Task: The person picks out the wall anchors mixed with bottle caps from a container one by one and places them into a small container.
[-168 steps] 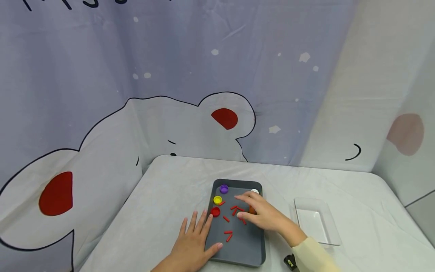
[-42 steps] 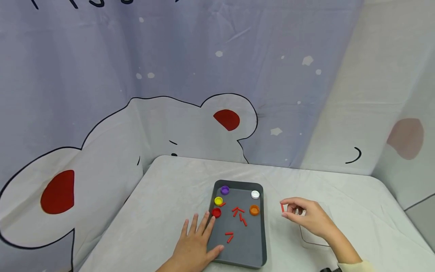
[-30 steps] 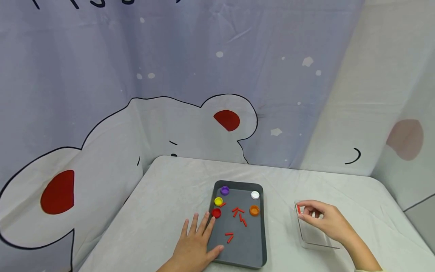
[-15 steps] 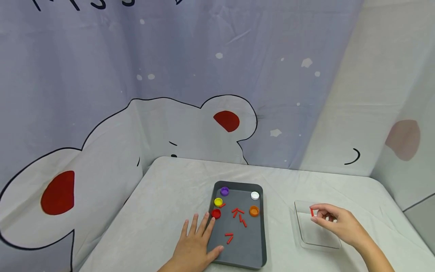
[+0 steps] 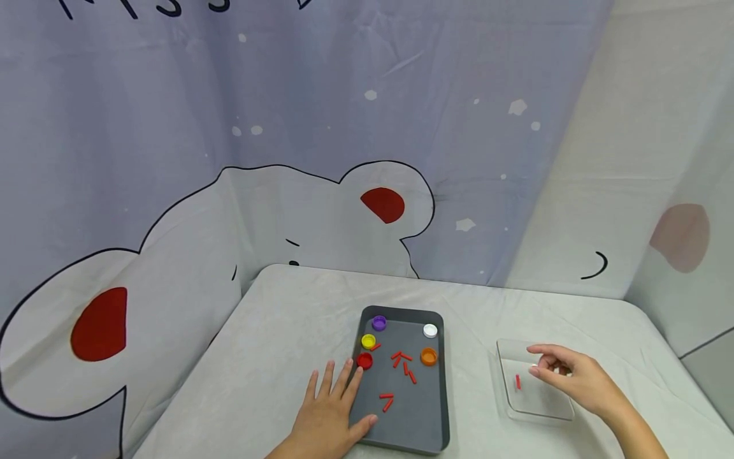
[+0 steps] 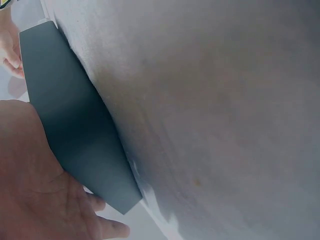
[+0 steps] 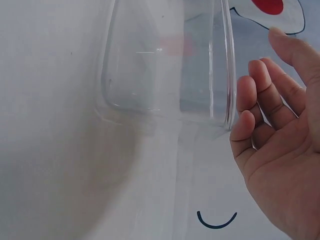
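My left hand (image 5: 328, 411) lies with fingers spread along the left edge of a grey tray (image 5: 421, 427). In the left wrist view it lies against the tray's outer wall (image 6: 75, 105). Several short red sticks (image 5: 412, 377) are scattered inside the tray. My right hand (image 5: 576, 379) hangs over a clear plastic box (image 5: 541, 405), thumb and index finger parted with nothing between them. One red stick (image 5: 518, 382) shows in the box, left of the fingertips. The right wrist view has the hand (image 7: 280, 125) beside the box wall (image 7: 227, 75), fingers loosely bent.
Along the tray's left side sit a purple cap (image 5: 379, 322), a yellow cap (image 5: 368, 341) and a red cap (image 5: 364, 361). A white cap (image 5: 430, 330) and an orange cap (image 5: 429, 356) are on its right. A printed curtain (image 5: 321, 95) hangs behind the table.
My right hand has carried a red stick from the tray to the clear box and let go of it there. The left hand has stayed at the tray's edge.
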A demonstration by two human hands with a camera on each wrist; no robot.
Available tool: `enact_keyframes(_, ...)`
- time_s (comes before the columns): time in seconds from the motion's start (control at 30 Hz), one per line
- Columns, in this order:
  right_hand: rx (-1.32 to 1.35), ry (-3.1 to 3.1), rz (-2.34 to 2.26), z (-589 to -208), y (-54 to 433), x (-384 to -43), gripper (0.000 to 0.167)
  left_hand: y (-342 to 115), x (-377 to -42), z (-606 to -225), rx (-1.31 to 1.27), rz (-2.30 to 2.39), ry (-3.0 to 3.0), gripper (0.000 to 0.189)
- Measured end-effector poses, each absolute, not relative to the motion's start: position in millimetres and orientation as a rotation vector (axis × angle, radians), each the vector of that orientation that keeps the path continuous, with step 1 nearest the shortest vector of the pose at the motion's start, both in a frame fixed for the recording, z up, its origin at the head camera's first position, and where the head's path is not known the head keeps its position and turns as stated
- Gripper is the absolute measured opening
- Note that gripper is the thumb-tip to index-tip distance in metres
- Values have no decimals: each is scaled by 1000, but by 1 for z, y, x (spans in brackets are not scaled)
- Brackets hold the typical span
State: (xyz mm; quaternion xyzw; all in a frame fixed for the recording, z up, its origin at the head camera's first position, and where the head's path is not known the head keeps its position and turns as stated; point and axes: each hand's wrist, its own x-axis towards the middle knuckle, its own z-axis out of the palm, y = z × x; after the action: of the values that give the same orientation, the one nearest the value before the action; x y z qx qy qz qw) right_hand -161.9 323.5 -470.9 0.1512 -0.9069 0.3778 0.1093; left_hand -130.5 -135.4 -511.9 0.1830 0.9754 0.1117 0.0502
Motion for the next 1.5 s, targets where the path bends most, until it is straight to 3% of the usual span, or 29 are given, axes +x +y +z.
enact_keyframes(0.67, 899, -2581, 1209, -471, 253, -173, 27, -137, -130, -513, 564, 357, 2979, 87)
enact_keyframes(1.5, 1282, -2661, 1304, -477, 178, -204, 31, -135, -130, -510, 578, 300, 2999, 86)
